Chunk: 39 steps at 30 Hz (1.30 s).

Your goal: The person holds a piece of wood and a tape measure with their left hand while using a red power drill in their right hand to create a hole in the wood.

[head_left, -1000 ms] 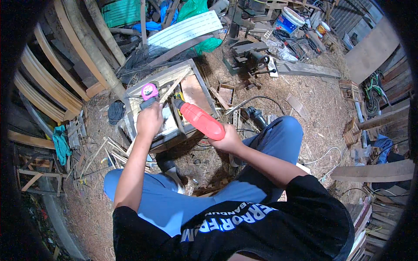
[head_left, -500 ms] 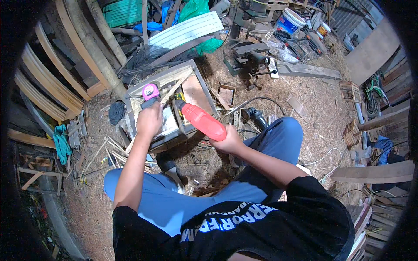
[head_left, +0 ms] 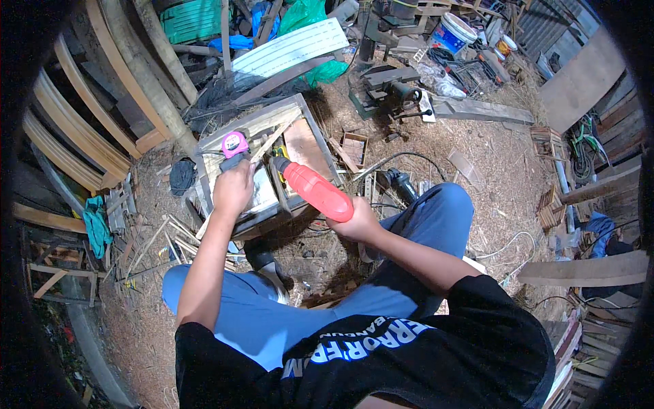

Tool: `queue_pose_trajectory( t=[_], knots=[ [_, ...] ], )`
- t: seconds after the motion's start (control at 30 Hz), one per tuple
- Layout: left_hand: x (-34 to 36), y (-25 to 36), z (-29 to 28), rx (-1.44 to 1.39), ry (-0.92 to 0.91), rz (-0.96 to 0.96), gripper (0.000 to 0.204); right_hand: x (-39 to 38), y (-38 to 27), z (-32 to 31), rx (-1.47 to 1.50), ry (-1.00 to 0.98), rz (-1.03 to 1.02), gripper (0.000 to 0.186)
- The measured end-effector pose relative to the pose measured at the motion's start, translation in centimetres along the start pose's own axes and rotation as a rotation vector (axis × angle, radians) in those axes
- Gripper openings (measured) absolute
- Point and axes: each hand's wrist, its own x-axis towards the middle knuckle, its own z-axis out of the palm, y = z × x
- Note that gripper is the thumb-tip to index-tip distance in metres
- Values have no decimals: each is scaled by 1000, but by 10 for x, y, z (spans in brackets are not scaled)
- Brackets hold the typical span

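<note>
My right hand (head_left: 357, 221) is wrapped round the grip of a red power drill (head_left: 319, 192). The drill lies almost level, its dark chuck aimed left toward my other hand. My left hand (head_left: 234, 187) is closed over a small dark grey piece (head_left: 235, 162) above a low wooden workbench (head_left: 317, 133). What exactly those fingers grip is partly hidden. Just beyond them rests a pink tape measure (head_left: 234, 143). A thin wooden strip (head_left: 274, 140) runs slantwise across the bench, and a yellow-and-black tool (head_left: 281, 153) lies by the chuck.
Long curved wooden pieces (head_left: 82, 129) lean at the left. A metal vise (head_left: 402, 92) stands beyond the bench. On the floor to the right are a dark power tool (head_left: 400, 184) with its cable and a small wooden box (head_left: 355, 146). A white-and-blue bucket (head_left: 452, 33) sits farther back.
</note>
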Motion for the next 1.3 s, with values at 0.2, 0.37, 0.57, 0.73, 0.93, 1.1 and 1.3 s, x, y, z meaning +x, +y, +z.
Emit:
queue_pose_trajectory(
  t=[0.2, 0.37, 0.57, 0.73, 0.93, 1.1, 1.3],
  knots=[
    [0, 0, -1, -2, -18, -3, 29, 1, 11, 2, -16, 3, -63, 33],
    [-1, 4, -6, 17, -35, -4, 27, -1, -1, 0, -3, 8, -4, 37],
    [0, 2, -5, 24, -32, 11, 27, 0, 5, -1, 0, -10, -10, 38],
    [0, 0, -2, 25, -46, 3, 28, -2, -6, -3, -20, -5, 10, 38],
    [-1, -1, -2, 30, -37, 23, 30, -1, 3, -2, -1, -7, 16, 34],
    [0, -1, -1, 30, -32, 23, 29, 0, 11, 2, 73, 6, -69, 30],
    [-1, -12, 1, 33, -41, 31, 28, 2, 16, 1, -52, -51, -42, 33]
  ],
)
